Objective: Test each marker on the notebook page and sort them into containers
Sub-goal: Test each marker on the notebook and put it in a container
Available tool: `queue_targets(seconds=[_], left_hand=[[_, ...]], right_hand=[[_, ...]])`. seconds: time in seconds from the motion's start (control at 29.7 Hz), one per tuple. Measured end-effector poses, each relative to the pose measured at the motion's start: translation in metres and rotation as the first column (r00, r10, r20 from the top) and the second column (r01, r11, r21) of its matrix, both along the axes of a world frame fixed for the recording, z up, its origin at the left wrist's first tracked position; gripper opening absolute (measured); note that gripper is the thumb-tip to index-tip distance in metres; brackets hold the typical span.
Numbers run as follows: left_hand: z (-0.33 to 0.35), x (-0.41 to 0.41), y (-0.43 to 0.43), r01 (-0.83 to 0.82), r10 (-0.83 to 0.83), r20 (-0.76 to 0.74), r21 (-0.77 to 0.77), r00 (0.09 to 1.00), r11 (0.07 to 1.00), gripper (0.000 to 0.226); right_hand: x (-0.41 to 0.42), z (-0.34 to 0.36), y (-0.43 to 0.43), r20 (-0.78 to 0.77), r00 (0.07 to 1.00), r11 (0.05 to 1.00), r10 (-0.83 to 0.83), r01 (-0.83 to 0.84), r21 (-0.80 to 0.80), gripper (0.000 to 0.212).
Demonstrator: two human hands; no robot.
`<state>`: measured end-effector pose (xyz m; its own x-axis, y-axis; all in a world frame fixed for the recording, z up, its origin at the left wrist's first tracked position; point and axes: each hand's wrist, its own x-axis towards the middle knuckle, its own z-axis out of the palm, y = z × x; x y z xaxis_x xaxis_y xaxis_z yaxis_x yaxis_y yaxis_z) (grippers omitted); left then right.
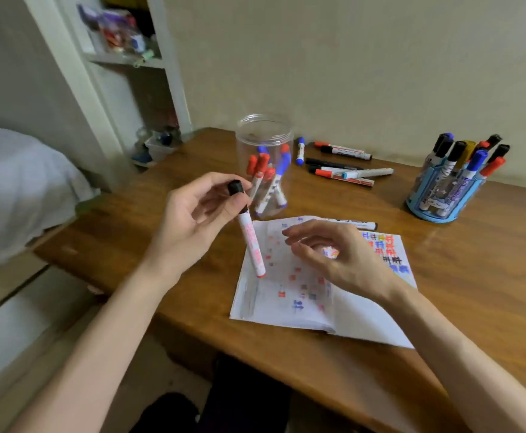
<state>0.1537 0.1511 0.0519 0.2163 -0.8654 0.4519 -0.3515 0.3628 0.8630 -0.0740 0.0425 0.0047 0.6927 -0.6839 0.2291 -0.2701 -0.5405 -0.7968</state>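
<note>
A: What is seen nearest, taking the notebook (302, 295) as the landmark?

B: It is laid open on the wooden desk (474, 276), its pages crowded with red, blue and black test marks. Above its left edge a whiteboard marker (252, 245) is gripped by the left hand (193, 220). The black cap is pinched at the top and the red end hangs down over the page. The right hand (333, 254) is held over the middle of the notebook with its fingers loosely curled. Nothing is seen to be held in it.

A: So how should the step be done well?

B: It is judged that the cap is to be pulled off. The barrel should be taken by the free hand and the cap drawn straight off, not twisted sideways. A short stroke is best placed on a bare patch of paper, so that a faint line can be read clearly. The cap should be kept in the hand, since a dropped one could be lost among the other markers.

A: And beyond the notebook?

B: A black-capped marker (355, 224) is lying along the far edge. Just behind the notebook, a clear jar (246, 145) of red and blue markers is standing. Loose markers (343, 173) are scattered farther back. To the far right a blue holder (443, 198) is packed with mixed colours. Which container is meant for which result cannot be told.
</note>
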Motion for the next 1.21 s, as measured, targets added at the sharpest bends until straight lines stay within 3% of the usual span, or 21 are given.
queue_targets(seconds=[0.3,0.54,0.71,0.98,1.21], left_hand=[[-0.014,0.067,0.109,-0.213,0.207,0.078,0.087,0.975,0.973,0.021],[-0.045,0.081,0.163,-0.169,0.164,0.046,0.175,0.985,0.970,0.023],[-0.052,0.077,0.153,-0.130,0.137,-0.030,0.165,0.990,0.978,0.019],[-0.043,0.045,0.082,-0.059,0.060,-0.003,0.109,0.998,0.992,0.013],[-0.042,-0.016,0.006,0.154,-0.152,-0.029,0.126,0.988,0.980,0.011]], right_hand=[[0.116,-0.007,0.030,-0.046,0.955,0.939,0.292,-0.295,-0.174,0.028],[0.142,-0.009,0.039,-0.011,0.938,0.921,0.348,-0.344,-0.186,0.023],[0.130,-0.006,0.028,0.018,0.966,0.954,0.257,-0.251,-0.165,0.020],[0.073,0.000,0.004,0.024,0.997,0.995,0.068,-0.066,-0.079,0.024],[-0.003,-0.006,-0.017,0.016,0.988,0.987,-0.153,0.153,-0.040,0.030]])
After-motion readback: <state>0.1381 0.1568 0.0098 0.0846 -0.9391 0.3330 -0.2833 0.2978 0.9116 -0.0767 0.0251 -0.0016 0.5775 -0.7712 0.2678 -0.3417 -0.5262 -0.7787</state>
